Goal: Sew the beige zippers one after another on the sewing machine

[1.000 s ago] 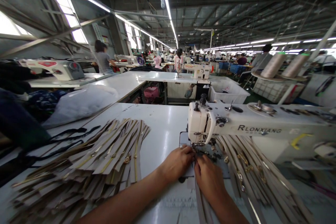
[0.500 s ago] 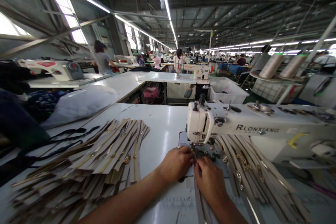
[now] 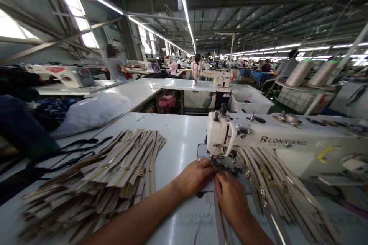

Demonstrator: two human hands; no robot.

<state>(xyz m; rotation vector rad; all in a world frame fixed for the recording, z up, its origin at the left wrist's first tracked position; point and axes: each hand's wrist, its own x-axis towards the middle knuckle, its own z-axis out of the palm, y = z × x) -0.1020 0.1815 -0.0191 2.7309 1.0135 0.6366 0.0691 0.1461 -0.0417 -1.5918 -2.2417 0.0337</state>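
Note:
Just in front of the needle of a white sewing machine point(image 3: 221, 138), my left hand point(image 3: 198, 176) and my right hand point(image 3: 231, 193) meet with fingertips nearly touching. Both are closed on a grey zipper strip point(image 3: 219, 214), whose tail runs from under my right hand toward the table's near edge. My fingers hide the part of the strip close to the needle. Left of my hands lies a big pile of grey zipper strips point(image 3: 123, 168) with gold teeth and metal pulls. More zipper strips point(image 3: 268, 183) fan out beneath the machine arm at right.
Black straps point(image 3: 74, 157) and a translucent plastic bag point(image 3: 92, 113) lie on the left. Beyond the table stand another sewing machine point(image 3: 220, 77) and a white bin point(image 3: 250, 101). Thread cones point(image 3: 300, 72) rise at the right. People sit at work in the background.
My hands stay at the needle, still holding the zipper strip, with only slight finger movement. The whole view has shifted slightly, so things appear a little farther right.

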